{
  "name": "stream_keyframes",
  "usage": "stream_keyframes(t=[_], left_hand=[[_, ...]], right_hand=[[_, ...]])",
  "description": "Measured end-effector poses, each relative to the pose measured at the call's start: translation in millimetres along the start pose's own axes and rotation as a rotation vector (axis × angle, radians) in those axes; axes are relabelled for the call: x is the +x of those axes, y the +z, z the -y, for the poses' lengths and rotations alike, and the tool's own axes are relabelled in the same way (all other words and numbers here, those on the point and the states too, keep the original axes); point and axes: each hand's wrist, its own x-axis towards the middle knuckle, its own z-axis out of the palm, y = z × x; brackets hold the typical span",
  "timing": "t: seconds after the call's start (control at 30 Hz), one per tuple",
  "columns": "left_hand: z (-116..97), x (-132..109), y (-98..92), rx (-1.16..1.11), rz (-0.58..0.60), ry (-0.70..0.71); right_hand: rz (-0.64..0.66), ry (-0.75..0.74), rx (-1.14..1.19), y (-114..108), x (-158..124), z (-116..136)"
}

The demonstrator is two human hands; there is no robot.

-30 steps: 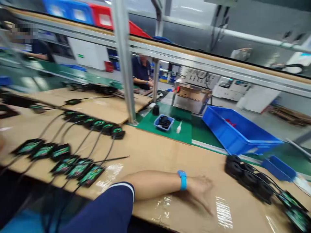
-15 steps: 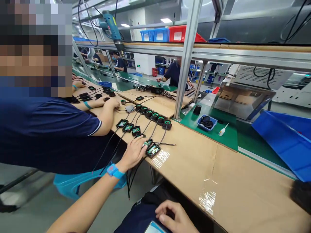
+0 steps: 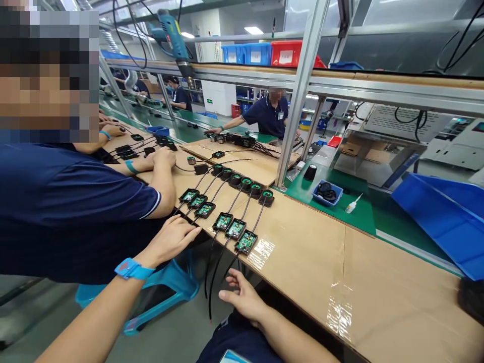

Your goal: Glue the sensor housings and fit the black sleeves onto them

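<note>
My left hand, with a blue wristband, rests open at the table's front edge, fingers stretched toward a row of three black-cased green circuit boards. Black cables hang from these boards over the edge. My right hand hovers open below the edge, fingers spread, just right of the hanging cables and holding nothing. Another row of three boards lies further back, wired to several round black parts.
A co-worker in a navy shirt sits close on my left, an arm on the cardboard-covered table. A metal post, a small blue tray, a glue bottle and a large blue bin stand behind.
My left hand has drawn back left off the near boards to the table edge. My right hand has risen from my lap toward the hanging cables and opened.
</note>
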Motion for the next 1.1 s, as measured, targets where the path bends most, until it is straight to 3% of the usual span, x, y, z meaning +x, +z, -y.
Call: stream_keyframes(t=[0.13,0.23,0.33,0.5,0.63,0.77,0.9,1.1], left_hand=[[1,-7,-4.7,0.031,0.027,0.02],[-6,21,-5.2,-0.021,0.041,0.084],[-16,83,6.6,-0.092,0.053,0.154],[-41,208,46.6,-0.13,0.091,0.218],[-61,264,65.4,-0.115,0.162,0.267],[-68,280,71.2,-0.091,0.217,0.276],[-77,278,78.3,-0.127,0.267,0.292],[-130,263,85.5,-0.312,0.429,0.41]], right_hand=[[-0.043,-0.04,0.038,27,29,10],[-0.044,-0.093,0.095,38,36,19],[-0.085,-0.144,0.156,42,34,23],[-0.09,-0.146,0.243,39,20,24],[-0.113,-0.167,0.263,25,7,34],[-0.148,-0.207,0.305,-1,-17,54],[-0.149,-0.232,0.349,-38,-58,71],[-0.243,-0.207,0.321,-100,-135,78]])
